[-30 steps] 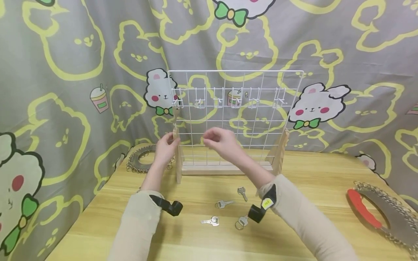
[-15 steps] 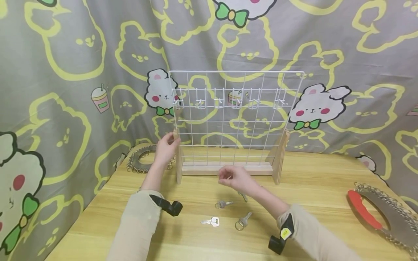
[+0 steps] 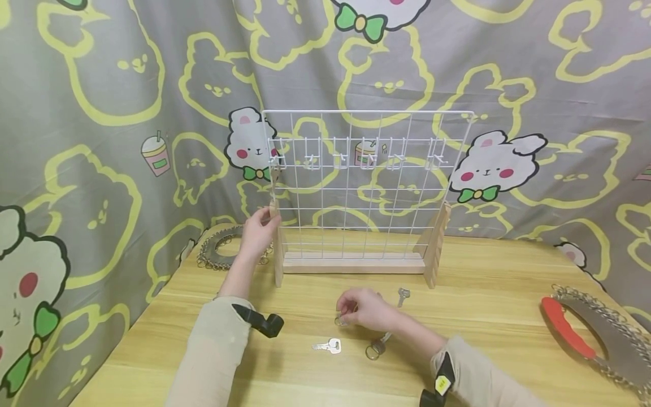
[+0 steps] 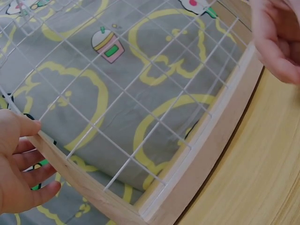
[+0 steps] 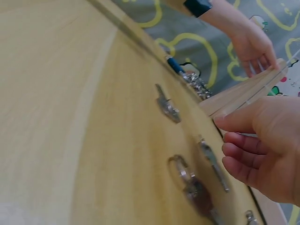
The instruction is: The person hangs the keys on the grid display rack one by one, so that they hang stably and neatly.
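Observation:
A white wire grid rack [image 3: 366, 188] with a row of hooks stands in a wooden base. A key [image 3: 276, 176] appears to hang at its leftmost hook. My left hand [image 3: 259, 229] grips the rack's left wooden post [image 4: 70, 171], thumb in front and fingers behind. Low over the table, my right hand [image 3: 368, 310] hovers with loosely curled fingers and holds nothing in the right wrist view. A key ring [image 3: 341, 321] shows at its fingertips, its key partly hidden. Around it lie a bare key [image 3: 328, 346], a ringed key [image 3: 375, 349] and another key [image 3: 403, 295].
A round metal piece edged with rings [image 3: 221, 249] lies behind the left forearm. At the right table edge is a similar piece with a red handle [image 3: 567, 328]. A patterned grey curtain [image 3: 193, 118] hangs behind the wooden table [image 3: 488, 282].
My right hand has come down from in front of the grid to the keys on the table. The left hand has stayed on the wooden post.

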Action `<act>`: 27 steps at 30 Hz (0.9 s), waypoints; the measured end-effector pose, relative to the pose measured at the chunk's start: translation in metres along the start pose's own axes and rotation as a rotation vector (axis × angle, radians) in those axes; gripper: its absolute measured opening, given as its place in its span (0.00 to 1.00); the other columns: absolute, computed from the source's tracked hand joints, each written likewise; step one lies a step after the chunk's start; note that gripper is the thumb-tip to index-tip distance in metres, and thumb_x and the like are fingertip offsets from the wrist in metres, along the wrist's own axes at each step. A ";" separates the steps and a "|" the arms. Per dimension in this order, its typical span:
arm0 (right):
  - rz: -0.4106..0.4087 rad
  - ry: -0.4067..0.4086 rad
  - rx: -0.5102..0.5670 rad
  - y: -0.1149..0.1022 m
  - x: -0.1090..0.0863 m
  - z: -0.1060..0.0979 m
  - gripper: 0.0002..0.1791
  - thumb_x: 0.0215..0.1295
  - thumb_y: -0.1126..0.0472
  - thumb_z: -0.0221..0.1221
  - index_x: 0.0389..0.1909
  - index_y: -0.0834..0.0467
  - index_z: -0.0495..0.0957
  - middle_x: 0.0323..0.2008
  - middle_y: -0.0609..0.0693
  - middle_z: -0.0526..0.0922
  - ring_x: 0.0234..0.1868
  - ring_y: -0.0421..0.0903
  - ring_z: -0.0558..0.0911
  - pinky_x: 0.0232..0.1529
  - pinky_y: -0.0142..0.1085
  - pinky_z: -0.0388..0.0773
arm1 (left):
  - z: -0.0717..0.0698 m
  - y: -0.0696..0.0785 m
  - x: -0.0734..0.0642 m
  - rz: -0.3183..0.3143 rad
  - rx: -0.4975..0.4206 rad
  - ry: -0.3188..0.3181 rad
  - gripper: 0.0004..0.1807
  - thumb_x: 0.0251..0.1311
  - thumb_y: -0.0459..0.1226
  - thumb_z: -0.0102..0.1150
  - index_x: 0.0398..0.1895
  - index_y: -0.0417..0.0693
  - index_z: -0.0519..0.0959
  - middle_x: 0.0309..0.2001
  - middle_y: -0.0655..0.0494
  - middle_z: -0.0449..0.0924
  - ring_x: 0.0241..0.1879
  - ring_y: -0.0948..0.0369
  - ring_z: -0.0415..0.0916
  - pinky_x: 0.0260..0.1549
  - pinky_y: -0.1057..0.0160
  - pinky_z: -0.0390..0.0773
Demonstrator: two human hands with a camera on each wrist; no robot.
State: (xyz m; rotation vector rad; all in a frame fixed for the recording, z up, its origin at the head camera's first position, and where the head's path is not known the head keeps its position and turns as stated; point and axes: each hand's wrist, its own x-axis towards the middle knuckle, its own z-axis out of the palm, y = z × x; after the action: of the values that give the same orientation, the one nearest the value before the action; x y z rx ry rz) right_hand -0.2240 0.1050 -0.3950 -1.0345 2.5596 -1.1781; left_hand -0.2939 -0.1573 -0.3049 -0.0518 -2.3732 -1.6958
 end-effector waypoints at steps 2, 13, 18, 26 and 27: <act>0.009 -0.011 0.000 0.002 -0.001 0.003 0.07 0.51 0.67 0.66 0.30 0.60 0.78 0.27 0.42 0.77 0.29 0.36 0.75 0.33 0.28 0.77 | 0.000 0.000 0.000 -0.002 0.000 0.002 0.28 0.66 0.39 0.48 0.67 0.37 0.58 0.63 0.41 0.63 0.62 0.48 0.61 0.60 0.52 0.64; 0.003 0.027 -0.115 0.009 -0.001 0.013 0.07 0.50 0.66 0.67 0.26 0.55 0.78 0.25 0.41 0.74 0.28 0.35 0.72 0.30 0.27 0.74 | 0.001 0.001 0.000 -0.004 0.009 0.004 0.28 0.67 0.39 0.48 0.67 0.37 0.58 0.63 0.41 0.63 0.62 0.48 0.61 0.60 0.52 0.64; -0.004 0.052 -0.144 0.011 -0.001 0.014 0.05 0.53 0.65 0.65 0.25 0.54 0.78 0.25 0.39 0.73 0.27 0.34 0.71 0.29 0.27 0.73 | 0.000 0.001 0.000 -0.009 0.010 0.002 0.28 0.67 0.39 0.48 0.67 0.38 0.58 0.64 0.42 0.63 0.62 0.48 0.61 0.61 0.51 0.64; 0.005 0.063 -0.094 0.011 0.002 0.006 0.03 0.57 0.65 0.62 0.26 0.56 0.78 0.25 0.39 0.76 0.28 0.35 0.73 0.31 0.29 0.74 | 0.001 0.001 0.001 -0.007 0.023 0.006 0.28 0.67 0.40 0.48 0.67 0.38 0.59 0.63 0.42 0.63 0.62 0.48 0.62 0.61 0.51 0.64; 0.013 0.065 -0.086 0.010 0.002 0.004 0.03 0.58 0.65 0.61 0.27 0.56 0.78 0.25 0.40 0.76 0.27 0.35 0.73 0.31 0.29 0.74 | 0.001 0.001 0.000 -0.006 0.026 0.006 0.28 0.67 0.40 0.48 0.67 0.38 0.59 0.63 0.42 0.63 0.62 0.48 0.62 0.61 0.51 0.64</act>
State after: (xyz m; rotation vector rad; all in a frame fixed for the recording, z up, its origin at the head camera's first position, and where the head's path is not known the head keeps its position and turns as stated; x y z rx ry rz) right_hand -0.2291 0.1056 -0.4044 -1.0122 2.6850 -1.1253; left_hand -0.2944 -0.1565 -0.3043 -0.0355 -2.3931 -1.6652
